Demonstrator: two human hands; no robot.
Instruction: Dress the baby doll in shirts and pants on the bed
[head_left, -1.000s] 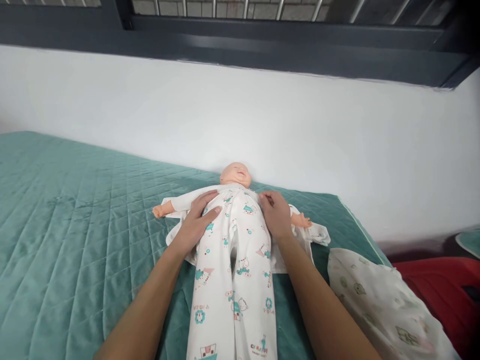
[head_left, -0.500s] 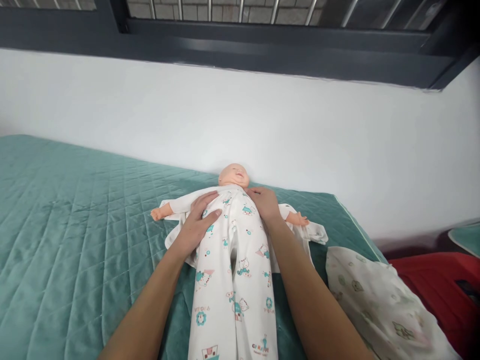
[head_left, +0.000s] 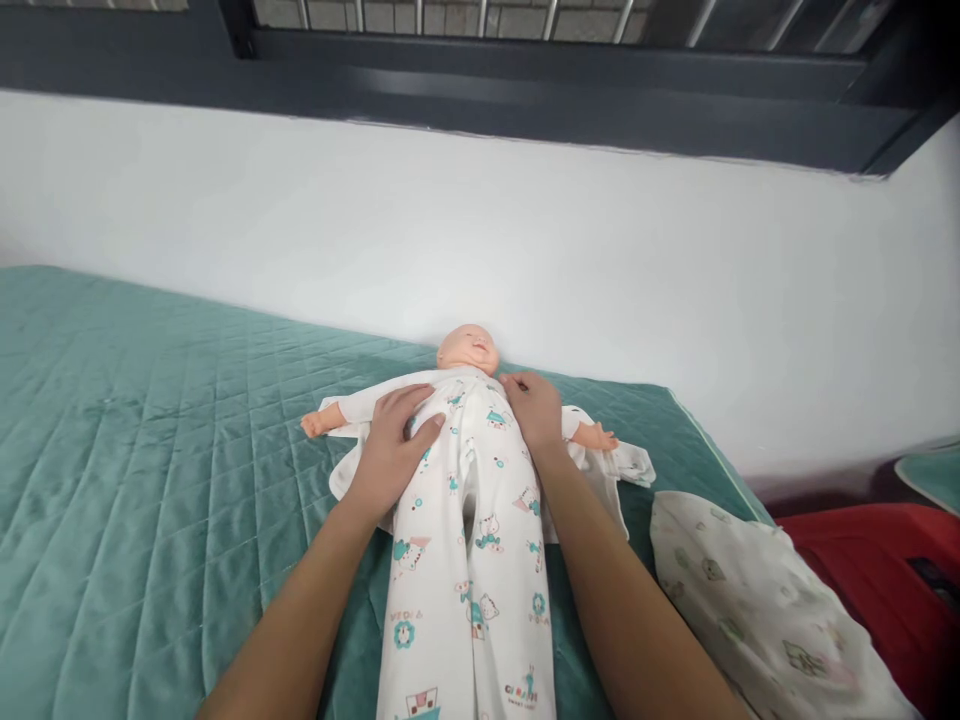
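Observation:
A baby doll point(head_left: 468, 349) lies on its back on the green quilted cover, head against the wall, arms spread. White printed baby trousers point(head_left: 469, 520) lie over its chest and belly, legs stretched toward me. My left hand point(head_left: 394, 435) rests flat on the left side of the trousers, thumb apart from the fingers. On the other side, my right hand point(head_left: 534, 405) has its fingers curled in at the upper edge of the trousers, near the doll's neck. An open white baby shirt point(head_left: 636, 466) is spread beneath the doll; the trousers hide its middle.
The quilted green cover point(head_left: 150, 470) spreads over the bed. A white printed cloth point(head_left: 757, 590) lies at the lower right, beside a red item point(head_left: 885, 560) at the bed's edge. Behind the doll rises a white wall point(head_left: 450, 220), with a dark window frame point(head_left: 525, 95) above.
My right hand has shifted very slightly to the right at the trousers' upper edge. My left hand has moved only slightly, and the doll lies as before.

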